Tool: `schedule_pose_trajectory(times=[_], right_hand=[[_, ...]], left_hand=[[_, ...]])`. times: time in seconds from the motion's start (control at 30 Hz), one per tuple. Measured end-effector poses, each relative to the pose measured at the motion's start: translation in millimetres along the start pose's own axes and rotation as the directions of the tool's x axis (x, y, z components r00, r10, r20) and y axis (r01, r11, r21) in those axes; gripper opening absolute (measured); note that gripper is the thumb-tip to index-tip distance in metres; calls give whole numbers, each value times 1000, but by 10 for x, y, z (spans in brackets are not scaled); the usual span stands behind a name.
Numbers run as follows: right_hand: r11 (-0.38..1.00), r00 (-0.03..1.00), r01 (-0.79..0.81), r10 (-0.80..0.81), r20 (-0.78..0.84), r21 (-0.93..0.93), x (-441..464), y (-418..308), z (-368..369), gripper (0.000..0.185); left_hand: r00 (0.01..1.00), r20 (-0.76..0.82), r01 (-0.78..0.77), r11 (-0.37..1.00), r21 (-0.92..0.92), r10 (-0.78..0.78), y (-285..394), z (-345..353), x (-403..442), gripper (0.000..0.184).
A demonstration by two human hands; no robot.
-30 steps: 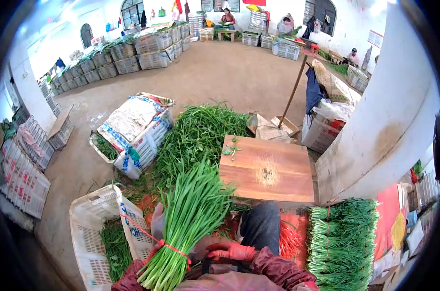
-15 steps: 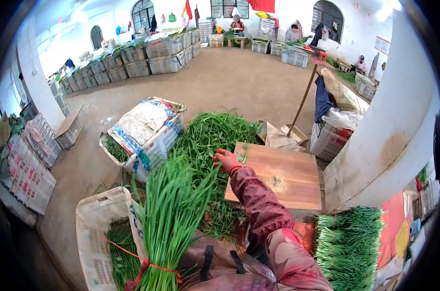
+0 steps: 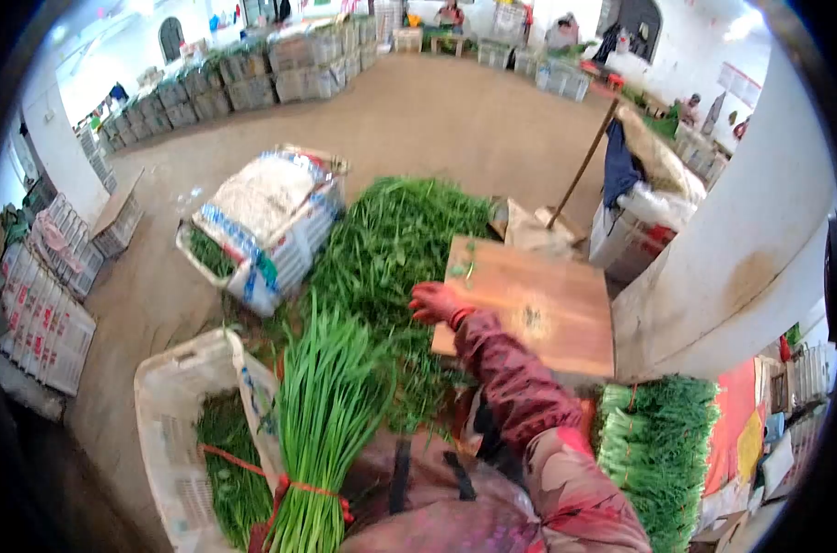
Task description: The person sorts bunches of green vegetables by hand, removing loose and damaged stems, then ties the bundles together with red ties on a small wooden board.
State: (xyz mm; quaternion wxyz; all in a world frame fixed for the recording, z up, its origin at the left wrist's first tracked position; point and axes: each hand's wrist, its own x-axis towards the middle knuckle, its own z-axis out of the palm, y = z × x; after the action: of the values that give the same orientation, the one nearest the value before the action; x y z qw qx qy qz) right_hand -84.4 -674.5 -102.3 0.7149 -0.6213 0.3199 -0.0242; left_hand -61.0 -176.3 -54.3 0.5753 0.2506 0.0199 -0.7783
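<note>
Long-leaved green chives [image 3: 331, 396] stand upright as a bunch in front of me at lower left. A red-orange band [image 3: 229, 459] runs across the bunch and trails off to the left. My left hand [image 3: 269, 511], red-gloved and mostly hidden, is closed around the lower part of the bunch. My right hand [image 3: 439, 303], also in a red glove, reaches forward with its fingers apart and nothing visible in them. It is by the left edge of a wooden board [image 3: 548, 313], over the near side of a heap of loose greens [image 3: 391, 235].
Below the bunch, a white plastic crate [image 3: 165, 405] holds greens. A covered crate [image 3: 262, 198] stands beyond. Tied bundles [image 3: 658, 461] lie at right, near a white pillar [image 3: 713, 249]. A stick [image 3: 584, 161] leans by a loaded crate. Stacked crates [image 3: 299, 78] and other people are farther back.
The camera view has tilted down slightly. My right hand has shifted a little against the heap and board. The left hand still holds the bunch.
</note>
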Motion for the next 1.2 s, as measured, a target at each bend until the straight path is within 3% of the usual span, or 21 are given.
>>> schedule_pose_trajectory(times=[0.1,0.23,0.27,0.3,0.37,0.4,0.5,0.57,0.6,0.67,0.7,0.77,0.83,0.87,0.93,1.0,1.03,1.07,1.1,1.17,1.2], right_hand=[[999,1000,-2,2,-6,-37,-632,73,18,43],[989,989,-146,146,38,21,-1591,448,268,44],[976,967,-207,192,169,72,-1845,416,389,48],[967,952,-249,233,197,59,-2138,326,493,52],[981,934,-165,121,335,105,-2214,550,664,56],[955,926,-180,83,368,235,-2270,554,773,57],[915,946,-125,-6,324,383,-2263,697,994,61],[788,871,-197,-132,473,583,-2201,727,1095,75],[781,879,-187,-138,456,596,-2168,781,1122,75],[511,897,-158,-283,340,845,-2082,915,1136,80],[390,876,-95,-404,264,916,-2046,919,1067,82],[251,873,-102,-441,207,963,-1923,859,787,74],[181,912,248,-376,-166,952,-1469,865,465,75],[260,891,428,-282,-356,866,-1323,843,168,71],[556,768,579,-127,-628,596,-1164,817,-611,74],[881,544,423,-59,-837,213,-1292,776,-1512,76],[879,533,428,-61,-844,208,-1503,722,-1540,76],[936,410,330,-260,-875,-123,-1888,578,-1556,75],[887,310,170,-462,-831,-430,-2293,399,-1524,76],[654,591,-41,-594,-546,-756,-2951,-19,-1021,89],[431,563,46,-756,-333,-901,-3124,-38,-805,93]], left_hand=[[1000,14,-24,1000,0,24,41,7,16,97],[997,7,-77,997,27,77,233,-6,77,96],[997,19,-74,996,42,73,311,-28,135,96],[997,36,-71,995,75,68,427,-32,245,96],[997,59,-54,989,137,46,682,6,499,96],[997,76,-33,985,171,20,781,57,646,96],[992,100,46,968,245,-73,932,218,1059,95],[986,107,95,955,280,-130,979,300,1199,95],[981,111,118,948,296,-156,990,334,1257,95],[972,109,163,932,323,-207,984,386,1316,95],[968,107,180,925,336,-227,978,401,1304,95],[959,104,213,913,349,-263,921,438,1262,95],[947,111,242,896,372,-302,892,462,1267,94],[942,113,252,889,383,-315,898,467,1268,94],[937,108,264,878,400,-331,899,493,1258,94],[939,106,257,870,422,-328,910,533,1257,92],[938,100,264,872,413,-332,915,581,1265,90],[940,98,260,874,410,-326,929,630,1276,88],[941,93,264,876,404,-327,938,681,1302,86],[938,76,285,876,390,-339,941,829,1384,82],[937,66,295,876,382,-344,943,931,1421,80]])
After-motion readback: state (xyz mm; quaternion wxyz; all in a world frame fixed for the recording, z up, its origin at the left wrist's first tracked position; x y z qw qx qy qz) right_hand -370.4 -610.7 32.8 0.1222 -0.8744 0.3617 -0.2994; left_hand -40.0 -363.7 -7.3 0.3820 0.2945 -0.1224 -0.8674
